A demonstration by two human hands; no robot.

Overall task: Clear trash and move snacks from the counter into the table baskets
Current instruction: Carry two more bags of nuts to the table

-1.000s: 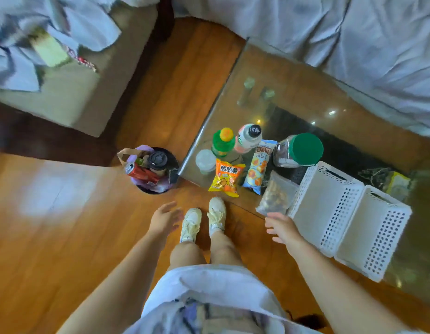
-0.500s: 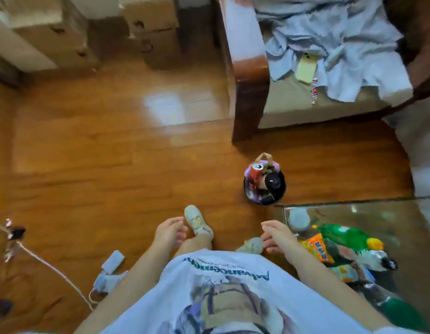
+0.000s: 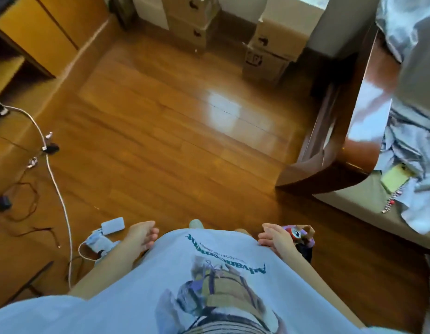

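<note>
Empty-palmed left hand (image 3: 141,233) and right hand (image 3: 274,237) hang loosely curled.

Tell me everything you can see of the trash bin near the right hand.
The trash bin is mostly hidden behind the right hand and the shirt. Its body looks dark and it has a purple liner. It stands on the wood floor. At its top a red can and a brown paper piece stick out. Whether the hand touches it cannot be told.
</note>
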